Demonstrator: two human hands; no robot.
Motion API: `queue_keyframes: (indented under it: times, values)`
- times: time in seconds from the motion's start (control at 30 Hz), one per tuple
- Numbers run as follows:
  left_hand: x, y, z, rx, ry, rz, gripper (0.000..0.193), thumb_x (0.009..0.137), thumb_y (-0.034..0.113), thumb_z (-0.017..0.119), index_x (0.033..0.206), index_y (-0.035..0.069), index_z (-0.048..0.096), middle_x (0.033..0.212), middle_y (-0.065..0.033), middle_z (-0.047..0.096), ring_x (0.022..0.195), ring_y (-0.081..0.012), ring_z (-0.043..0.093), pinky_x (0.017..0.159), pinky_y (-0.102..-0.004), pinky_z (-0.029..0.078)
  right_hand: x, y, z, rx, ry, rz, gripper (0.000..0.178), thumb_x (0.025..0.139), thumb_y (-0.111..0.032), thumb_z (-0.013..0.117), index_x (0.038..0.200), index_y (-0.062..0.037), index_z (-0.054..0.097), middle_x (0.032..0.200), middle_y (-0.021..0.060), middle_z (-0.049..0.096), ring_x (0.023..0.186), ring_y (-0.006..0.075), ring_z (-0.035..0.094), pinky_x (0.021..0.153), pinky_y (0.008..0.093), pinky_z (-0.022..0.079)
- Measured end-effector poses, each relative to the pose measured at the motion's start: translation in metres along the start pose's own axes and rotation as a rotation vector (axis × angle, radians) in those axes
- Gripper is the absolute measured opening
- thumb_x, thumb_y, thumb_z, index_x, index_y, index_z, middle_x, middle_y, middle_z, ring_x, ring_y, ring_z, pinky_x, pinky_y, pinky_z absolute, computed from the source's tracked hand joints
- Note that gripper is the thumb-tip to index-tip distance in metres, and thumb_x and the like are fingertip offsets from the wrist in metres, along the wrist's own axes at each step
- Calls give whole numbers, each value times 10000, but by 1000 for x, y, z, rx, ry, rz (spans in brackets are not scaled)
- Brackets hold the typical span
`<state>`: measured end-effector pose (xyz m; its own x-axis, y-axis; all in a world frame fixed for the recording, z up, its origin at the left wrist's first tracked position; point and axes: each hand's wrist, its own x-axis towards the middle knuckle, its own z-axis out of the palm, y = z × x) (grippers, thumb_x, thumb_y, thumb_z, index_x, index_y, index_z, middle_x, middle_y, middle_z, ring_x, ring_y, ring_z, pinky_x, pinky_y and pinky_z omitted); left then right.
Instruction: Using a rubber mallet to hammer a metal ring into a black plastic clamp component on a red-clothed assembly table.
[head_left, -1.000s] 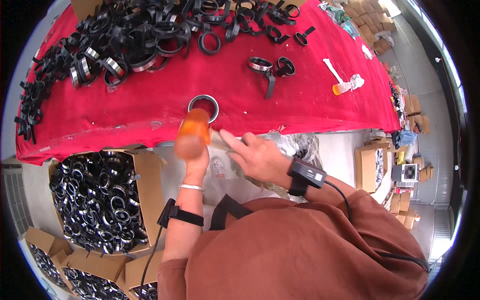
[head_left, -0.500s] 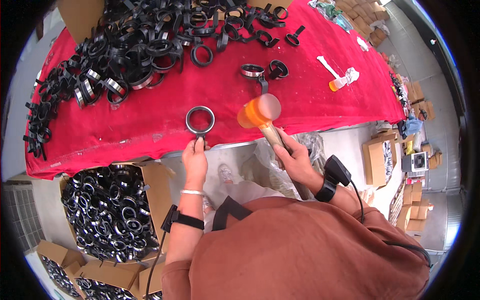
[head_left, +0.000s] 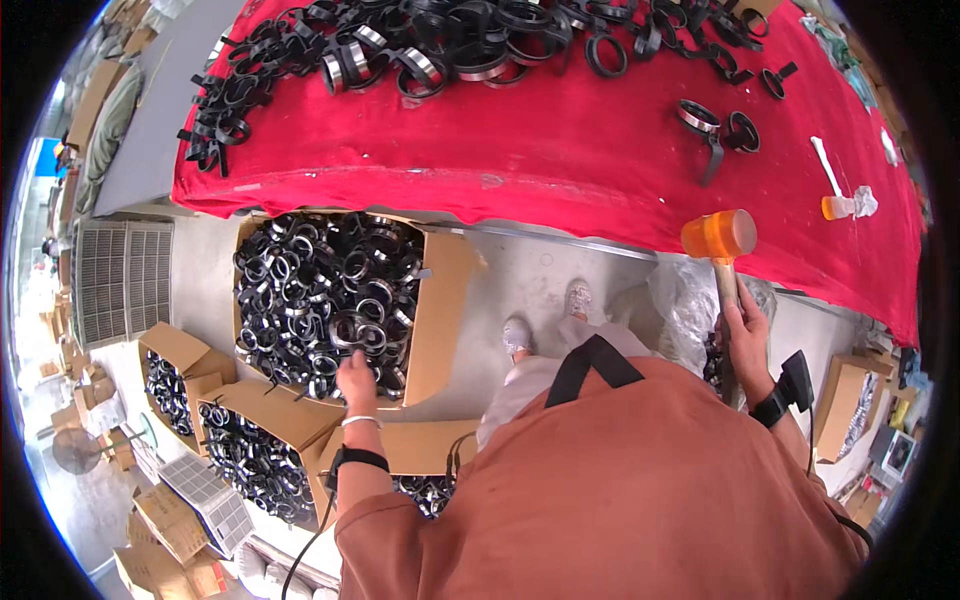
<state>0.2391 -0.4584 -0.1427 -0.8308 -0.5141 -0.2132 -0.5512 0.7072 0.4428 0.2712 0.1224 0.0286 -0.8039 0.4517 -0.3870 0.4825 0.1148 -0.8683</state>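
My left hand (head_left: 356, 385) is over a cardboard box (head_left: 440, 320) heaped with black and silver rings, its fingers closed. A slightly blurred metal ring with a black rim (head_left: 345, 329) lies just beyond its fingertips, seemingly held by its short black tab, which the fingers hide. To the right, my right hand (head_left: 745, 335) is wrapped round the wooden handle of an orange-headed mallet (head_left: 708, 236), its head raised by the front edge of the red-covered table (head_left: 560, 165). Two more ringed pieces (head_left: 698, 116) lie on the cloth beyond the mallet.
A large pile of black rings (head_left: 480, 40) covers the table's far side. A second orange-headed mallet (head_left: 838, 207) rests at the right. More open boxes of rings (head_left: 255, 460) stand at lower left. Clear plastic bagging (head_left: 680, 300) hangs below the table edge near my right hand.
My left hand has moved with the ring from the table edge down and left over the box. The view has swung left. My right hand still grips the mallet.
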Motion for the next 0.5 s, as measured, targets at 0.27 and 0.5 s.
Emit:
queue_keyframes:
  times: [0.27, 0.5]
  values:
    - [63, 61, -35, 246, 362, 244, 433, 886, 312, 515, 1183, -5, 522, 1187, -221, 519, 1059, -363, 513, 899, -436, 414, -8, 2, -16, -77, 8, 19, 453, 903, -172, 519, 1331, -57, 425, 691, -43, 493, 550, 31, 433, 479, 195, 381]
    - [-77, 350, 38, -398, -181, 1010, 120, 816, 88, 614, 891, -6, 621, 826, -154, 604, 790, -305, 593, 678, -361, 479, -17, 15, -19, 44, 16, 5, 474, 902, -161, 536, 1340, -42, 400, 707, -33, 493, 582, 42, 455, 513, 216, 412]
